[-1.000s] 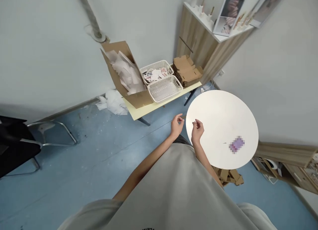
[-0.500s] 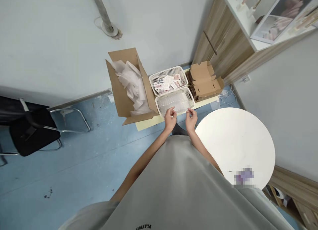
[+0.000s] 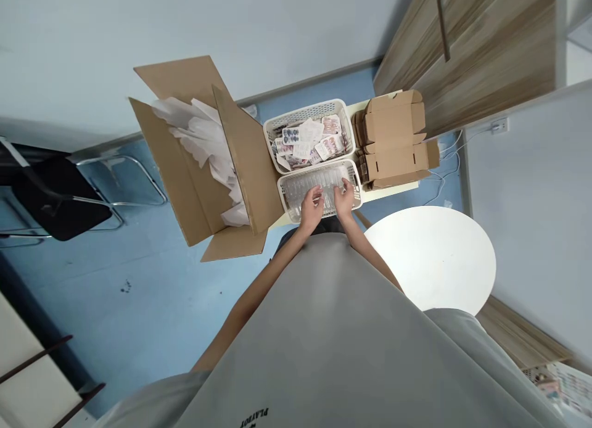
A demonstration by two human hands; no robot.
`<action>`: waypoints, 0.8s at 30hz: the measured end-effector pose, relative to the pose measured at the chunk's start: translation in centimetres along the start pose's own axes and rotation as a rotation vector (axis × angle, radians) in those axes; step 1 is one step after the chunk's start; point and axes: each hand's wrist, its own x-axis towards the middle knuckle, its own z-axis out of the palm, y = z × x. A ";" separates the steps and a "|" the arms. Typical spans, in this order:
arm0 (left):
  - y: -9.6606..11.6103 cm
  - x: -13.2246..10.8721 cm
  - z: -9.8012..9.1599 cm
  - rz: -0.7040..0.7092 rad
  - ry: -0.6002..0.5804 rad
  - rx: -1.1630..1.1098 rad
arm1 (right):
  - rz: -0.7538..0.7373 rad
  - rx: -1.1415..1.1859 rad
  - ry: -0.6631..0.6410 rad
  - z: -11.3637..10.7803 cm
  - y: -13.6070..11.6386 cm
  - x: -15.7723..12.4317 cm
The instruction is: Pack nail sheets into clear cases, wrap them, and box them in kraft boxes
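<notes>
My left hand is over the near edge of a white plastic basket, its fingers loosely curled and thumb apart. Beside it, over the same basket, my right hand has bent fingers spread from the thumb. Nothing can be made out in either hand. Clear plastic cases lie in rows in this basket, just beyond my fingertips; whether I touch them cannot be seen. A second white basket stands right behind, heaped with small printed packets.
Left of the baskets is an open cardboard carton with white foam sheets. Flattened brown boxes are stacked at right. A round white table stands near my right arm, a black chair far left, a wooden cabinet back right.
Both hands have moved forward over the near basket, and their fingers have loosened from a more pinched pose. The view has tilted downward and nearer to the baskets.
</notes>
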 end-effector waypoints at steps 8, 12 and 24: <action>-1.1 0.7 -0.1 -0.036 -0.029 0.011 | 0.066 -0.053 -0.096 1.4 1.3 1.0; -1.4 0.5 0.1 -0.045 -0.057 -0.003 | 0.038 -0.036 -0.085 1.1 1.1 0.7; 0.5 -1.6 -0.9 0.010 -0.187 -0.131 | -0.060 0.250 0.043 -4.5 -1.9 -4.3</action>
